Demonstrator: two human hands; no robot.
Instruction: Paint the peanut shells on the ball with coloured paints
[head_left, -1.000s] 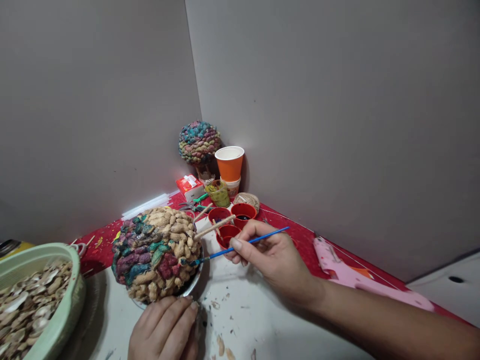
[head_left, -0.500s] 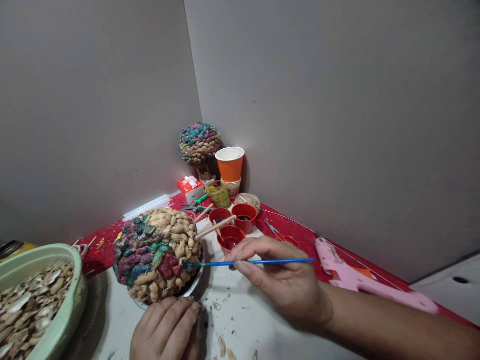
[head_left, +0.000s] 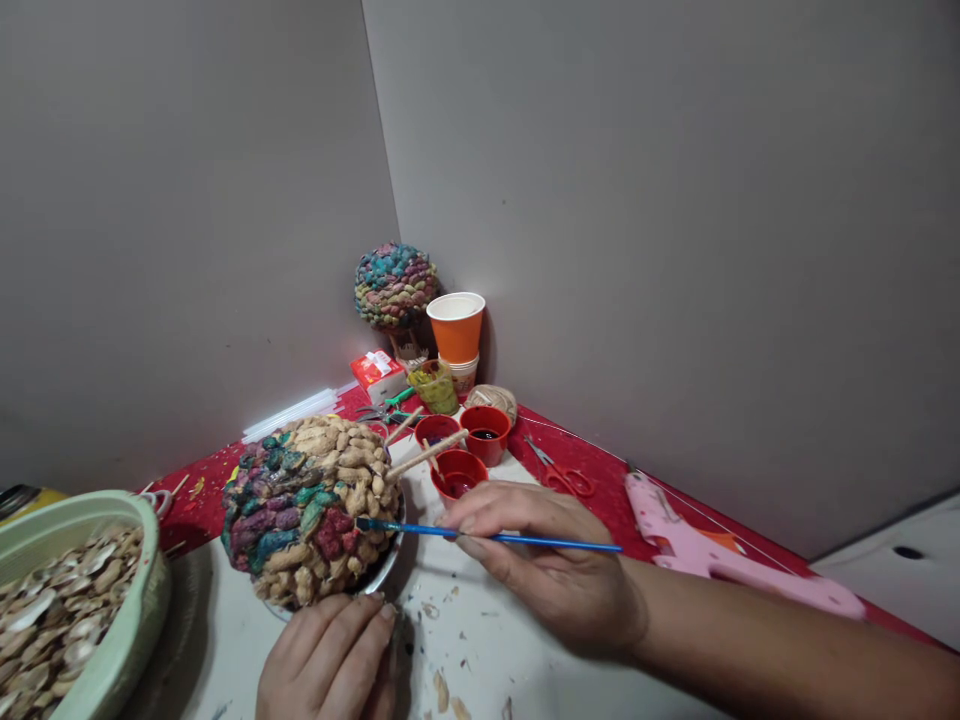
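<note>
My right hand (head_left: 540,560) pinches a thin blue paintbrush (head_left: 517,539). The brush's dark, wet tip meets the front right of a ball covered in peanut shells (head_left: 337,500), just beside some red-painted shells. Purple, blue and green paint colours the ball's left and middle, while its top and right are bare tan. Two sticks (head_left: 427,452) jut from its right side. Underneath, the ball rests in a shiny metal bowl (head_left: 391,570). Fingers curled, my left hand (head_left: 326,655) grips the bowl's near edge; its thumb is mostly hidden.
Red paint cups (head_left: 487,450) stand behind my right hand, near scissors (head_left: 562,472) and a pink glue gun (head_left: 720,560). A green basket (head_left: 154,570) of shells sits left. At the back are a finished-looking painted shell ball (head_left: 396,285) and an orange paper cup (head_left: 456,335).
The brush tip has shifted slightly left and up over the red shells, and its handle end has tipped lower. My left hand and the ball hold nearly the same place.
</note>
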